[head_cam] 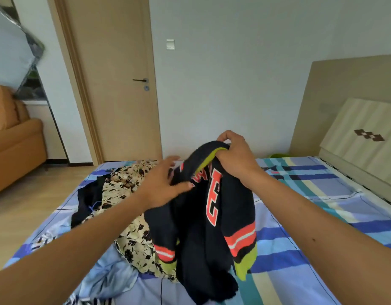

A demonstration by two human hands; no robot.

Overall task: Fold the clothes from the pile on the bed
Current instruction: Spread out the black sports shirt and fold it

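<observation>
L forearm (80, 238) crosses pile (135, 241); R hand (234, 157)'s sweater (201, 227) blocks bed (300, 249).

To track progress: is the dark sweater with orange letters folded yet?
Not folded. The sweater hangs bunched from the right hand, which grips its collar; the left hand is open beside it.

The bed (300, 216) wears a sheet of blue, teal and cream stripes; a cream floral garment (133, 241) with black flowers lies heaped on it. Behind the floral garment lies a black garment (88, 199); in front of it, a crumpled light blue cloth (111, 280); just right of it, the hem of a dark sweater (203, 238) reaches down to the sheet.
</observation>
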